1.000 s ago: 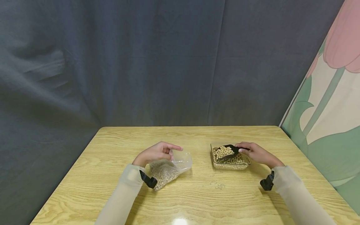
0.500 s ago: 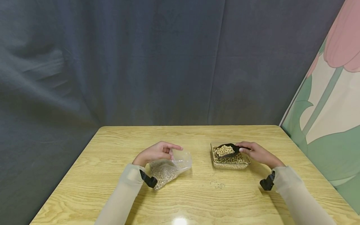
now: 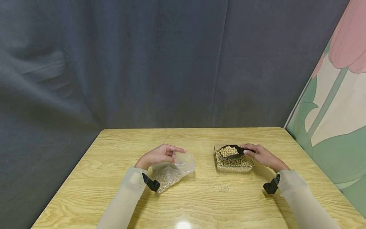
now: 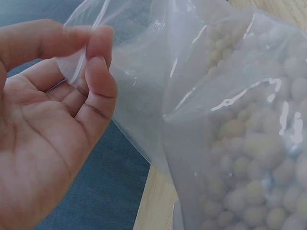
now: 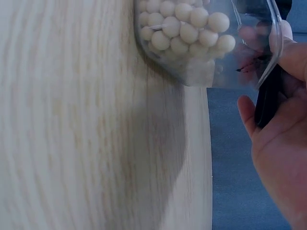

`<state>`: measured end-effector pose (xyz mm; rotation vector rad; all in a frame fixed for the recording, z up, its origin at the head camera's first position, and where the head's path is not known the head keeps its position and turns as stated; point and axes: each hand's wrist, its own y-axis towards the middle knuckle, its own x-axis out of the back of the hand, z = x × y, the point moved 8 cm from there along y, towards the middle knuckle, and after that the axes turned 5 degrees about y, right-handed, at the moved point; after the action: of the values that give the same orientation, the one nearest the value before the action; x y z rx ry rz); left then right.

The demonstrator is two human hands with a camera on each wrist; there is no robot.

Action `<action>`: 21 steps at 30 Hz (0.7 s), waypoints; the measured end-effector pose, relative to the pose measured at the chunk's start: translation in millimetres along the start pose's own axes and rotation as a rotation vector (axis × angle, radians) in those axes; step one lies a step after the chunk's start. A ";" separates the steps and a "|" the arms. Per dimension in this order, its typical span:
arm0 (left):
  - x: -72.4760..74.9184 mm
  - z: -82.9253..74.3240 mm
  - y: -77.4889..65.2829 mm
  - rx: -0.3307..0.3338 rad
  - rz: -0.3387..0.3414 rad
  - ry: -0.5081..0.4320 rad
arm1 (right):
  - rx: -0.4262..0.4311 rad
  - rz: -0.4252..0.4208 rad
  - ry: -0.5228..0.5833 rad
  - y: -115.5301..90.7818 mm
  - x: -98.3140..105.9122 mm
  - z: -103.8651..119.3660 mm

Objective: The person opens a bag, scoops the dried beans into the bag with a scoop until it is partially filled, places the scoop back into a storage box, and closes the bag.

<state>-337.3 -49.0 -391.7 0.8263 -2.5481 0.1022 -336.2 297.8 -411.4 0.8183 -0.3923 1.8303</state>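
My left hand pinches the rim of a clear plastic bag, whose mouth faces right. In the left wrist view, thumb and fingertips grip the bag's edge, and pale round beans fill its lower part. My right hand holds the handle of a black scoop heaped with the same beans. Beneath the scoop stands a clear rectangular container with more beans inside. The right wrist view shows the container's corner close to the fingers, the black handle in the hand's grasp.
The wooden table bears faint marks in front of the container. A dark curtain hangs behind it, and a flower-patterned cloth borders the right side. Each wrist wears a small black camera.
The scoop has risen slightly out of the beans in the container and levelled, carrying a heap. The left hand and the bag have stayed in place.
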 end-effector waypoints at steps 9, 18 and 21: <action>0.8 2.7 1.4 -0.001 0.006 -0.019 | -0.019 -0.023 0.009 5.0 4.1 11.9; 1.0 2.3 1.9 -0.012 0.013 -0.049 | 0.016 -0.031 -0.004 15.8 3.9 29.2; 0.8 2.5 1.7 -0.012 0.015 -0.063 | 0.042 -0.034 -0.003 20.2 1.9 35.7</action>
<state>-339.8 -48.5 -393.5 0.8177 -2.6112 0.0661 -342.5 269.3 -382.4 0.8514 -0.3405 1.8111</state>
